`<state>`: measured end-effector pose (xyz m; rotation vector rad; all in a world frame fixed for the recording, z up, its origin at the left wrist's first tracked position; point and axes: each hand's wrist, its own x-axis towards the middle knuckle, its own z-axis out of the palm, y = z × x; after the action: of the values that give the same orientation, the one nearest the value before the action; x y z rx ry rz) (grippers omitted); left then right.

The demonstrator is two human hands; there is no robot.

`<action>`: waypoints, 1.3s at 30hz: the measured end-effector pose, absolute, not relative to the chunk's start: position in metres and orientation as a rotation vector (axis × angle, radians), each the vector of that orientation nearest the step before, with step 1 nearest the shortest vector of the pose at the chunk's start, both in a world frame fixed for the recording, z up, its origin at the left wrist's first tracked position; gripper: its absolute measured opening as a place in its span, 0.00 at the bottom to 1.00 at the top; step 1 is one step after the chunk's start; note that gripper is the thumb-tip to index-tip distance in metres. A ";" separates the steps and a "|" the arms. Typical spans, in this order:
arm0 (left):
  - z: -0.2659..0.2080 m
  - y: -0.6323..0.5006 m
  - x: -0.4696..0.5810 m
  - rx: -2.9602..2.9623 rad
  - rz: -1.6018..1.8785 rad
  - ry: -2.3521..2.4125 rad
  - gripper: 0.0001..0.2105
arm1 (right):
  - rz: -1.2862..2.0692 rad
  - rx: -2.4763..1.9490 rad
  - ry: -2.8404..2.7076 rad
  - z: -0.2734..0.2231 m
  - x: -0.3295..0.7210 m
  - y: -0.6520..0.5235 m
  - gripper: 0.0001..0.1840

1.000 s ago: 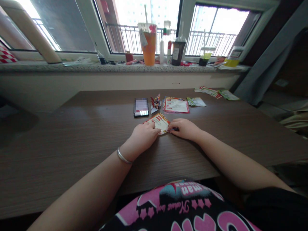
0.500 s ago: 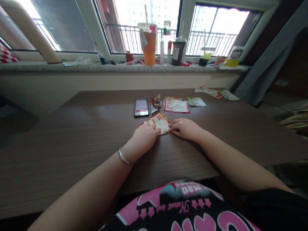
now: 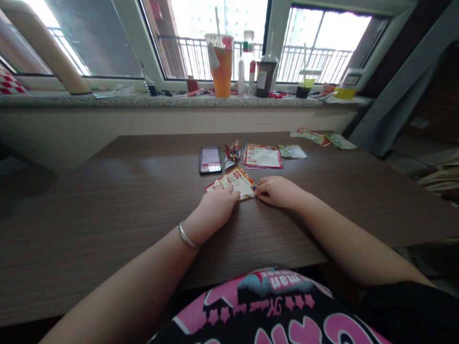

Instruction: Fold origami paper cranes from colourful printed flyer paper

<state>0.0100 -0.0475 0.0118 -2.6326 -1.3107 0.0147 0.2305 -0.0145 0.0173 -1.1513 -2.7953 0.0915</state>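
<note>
A printed paper sheet (image 3: 239, 181) with red and orange borders lies at a slant on the brown table. My left hand (image 3: 219, 203) rests on its lower left part, fingers stretched out and pressing it down. At the right corner, my right hand (image 3: 274, 191) has thumb and fingertips pinched together on the paper's edge. The fingertips partly hide that corner. Just beyond the sheet sits a folded paper piece (image 3: 233, 154), with a phone (image 3: 211, 160) to its left. To its right is a stack of similar printed sheets (image 3: 263, 156).
Green-and-white packets (image 3: 293, 152) lie right of the stack. More colourful papers (image 3: 315, 137) are at the table's far right. On the windowsill (image 3: 172, 101) stand an orange drink cup (image 3: 222, 71), a clear bottle (image 3: 245, 71) and a dark cup (image 3: 266, 79).
The fingertips of my right hand have shifted very slightly to the right along the sheet's corner. My left hand stays on the paper almost unmoved.
</note>
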 end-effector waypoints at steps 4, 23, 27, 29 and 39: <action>0.011 -0.049 0.010 -2.622 0.050 -1.307 0.16 | 0.109 -1.150 -2.798 0.017 0.231 -0.014 0.11; 0.001 -0.050 0.013 -2.616 -0.076 -1.184 0.16 | 0.116 -1.253 -2.716 0.012 0.235 -0.010 0.11; -0.003 -0.047 0.016 -2.650 -0.062 -1.005 0.15 | 0.139 -1.303 -2.696 0.011 0.237 -0.008 0.11; -0.003 -0.047 0.017 -2.669 -0.058 -0.967 0.16 | 0.173 -1.298 -2.682 0.010 0.238 -0.006 0.11; -0.004 -0.047 0.015 -2.733 -0.146 -1.092 0.18 | 0.184 -1.248 -2.672 0.009 0.241 -0.006 0.11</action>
<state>0.0152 -0.0473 -0.0036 -2.7327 -1.0921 -0.1456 0.2413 -0.0062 0.0093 -1.2477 -2.6717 0.1839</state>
